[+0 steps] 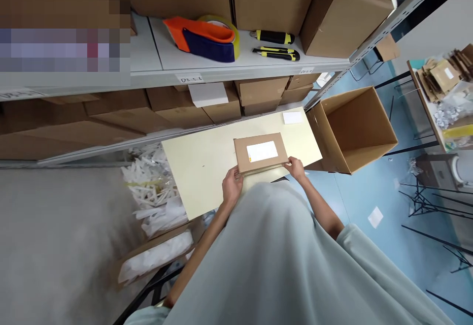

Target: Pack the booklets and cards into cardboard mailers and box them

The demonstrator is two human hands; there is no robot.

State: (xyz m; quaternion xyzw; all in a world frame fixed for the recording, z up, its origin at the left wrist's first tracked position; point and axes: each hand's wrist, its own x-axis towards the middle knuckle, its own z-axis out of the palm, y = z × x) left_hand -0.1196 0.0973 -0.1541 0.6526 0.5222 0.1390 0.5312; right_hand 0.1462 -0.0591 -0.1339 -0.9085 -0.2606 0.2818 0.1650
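A small brown cardboard box (242,160) with a white label (262,151) on its top face is at the near edge of a pale yellow board (207,167). My left hand (232,185) grips its near left corner, the fingertips partly hidden along the box's side. At the near right corner, my right hand (295,168) pinches the box between thumb and fingers. A white slip (292,117) lies on the board beyond the box, towards the right.
On the shelf above sit an orange and blue tape dispenser (207,39) and yellow-black utility knives (276,53). A large open carton (364,130) stands right of the board. Bagged white material (155,177) is at the left. A cluttered table (428,103) stands far right.
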